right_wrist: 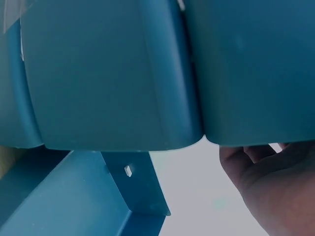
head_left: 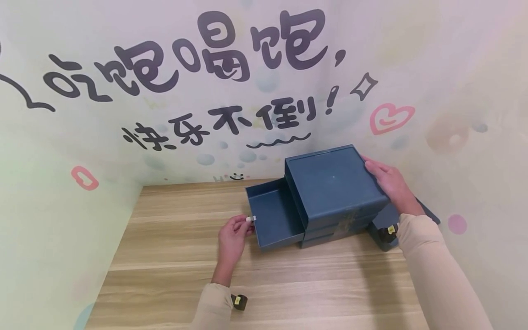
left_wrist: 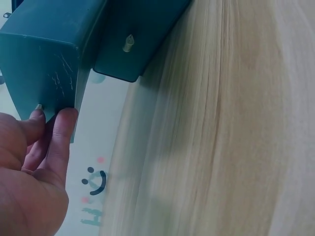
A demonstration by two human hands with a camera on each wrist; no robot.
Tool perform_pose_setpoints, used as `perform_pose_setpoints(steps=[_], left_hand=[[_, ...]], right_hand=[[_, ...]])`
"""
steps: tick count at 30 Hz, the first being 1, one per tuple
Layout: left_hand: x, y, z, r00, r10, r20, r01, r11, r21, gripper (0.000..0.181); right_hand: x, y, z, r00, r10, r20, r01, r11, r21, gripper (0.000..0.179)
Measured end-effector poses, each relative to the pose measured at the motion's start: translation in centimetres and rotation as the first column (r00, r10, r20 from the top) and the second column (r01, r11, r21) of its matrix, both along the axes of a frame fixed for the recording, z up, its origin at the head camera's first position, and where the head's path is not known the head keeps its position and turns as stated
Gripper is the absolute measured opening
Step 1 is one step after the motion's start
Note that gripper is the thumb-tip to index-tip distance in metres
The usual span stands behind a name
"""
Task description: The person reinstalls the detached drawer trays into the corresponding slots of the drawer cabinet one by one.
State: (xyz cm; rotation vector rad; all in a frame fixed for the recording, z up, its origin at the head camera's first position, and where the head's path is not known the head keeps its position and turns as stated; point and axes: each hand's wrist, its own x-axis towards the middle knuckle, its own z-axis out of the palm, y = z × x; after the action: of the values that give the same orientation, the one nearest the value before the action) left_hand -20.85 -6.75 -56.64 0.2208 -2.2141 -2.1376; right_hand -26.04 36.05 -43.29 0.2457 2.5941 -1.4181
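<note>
At centre frame, a person's left hand (head_left: 232,239) clamps thumb and fingers on the front of a pulled-out drawer (head_left: 281,242), while the right hand (head_left: 389,183), right of centre, rests against the blue cabinet (head_left: 334,181), the grip of its partly hidden fingers impossible to tell. A small dark object (head_left: 241,303) lies at lower centre.

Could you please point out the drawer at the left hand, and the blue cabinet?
Drawer (head_left: 277,213): head view, its bare inner floor.
Blue cabinet (head_left: 334,181): head view, its top panel.
</note>
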Motion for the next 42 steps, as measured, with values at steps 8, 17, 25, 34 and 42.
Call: perform_pose_setpoints(steps=[8,17,25,34,42], left_hand=[[-0.1,0.4,0.0,1.000,0.002,0.001,-0.002,1.000,-0.007,0.019],[0.0,0.6,0.0,1.000,0.011,-0.005,-0.011,1.000,0.011,0.020],[0.2,1.1,0.1,0.999,0.029,-0.018,-0.029,1.000,0.014,0.019],[0.2,1.5,-0.2,0.999,0.042,-0.033,-0.042,0.999,0.006,0.018],[0.2,1.8,-0.1,0.997,0.042,-0.063,-0.043,0.999,-0.002,0.017]], right_hand=[[0.1,0.3,-0.2,1.000,0.004,-0.007,-0.004,1.000,0.018,0.071],[0.1,0.4,-0.4,1.000,0.011,-0.013,-0.011,1.000,0.019,0.071],[0.1,0.0,-0.2,1.000,0.008,-0.005,-0.008,1.000,-0.004,0.071],[0.3,0.0,0.0,1.000,0.006,-0.015,-0.006,1.000,0.004,0.071],[0.2,0.0,-0.2,1.000,0.008,-0.018,-0.008,1.000,-0.010,0.070]])
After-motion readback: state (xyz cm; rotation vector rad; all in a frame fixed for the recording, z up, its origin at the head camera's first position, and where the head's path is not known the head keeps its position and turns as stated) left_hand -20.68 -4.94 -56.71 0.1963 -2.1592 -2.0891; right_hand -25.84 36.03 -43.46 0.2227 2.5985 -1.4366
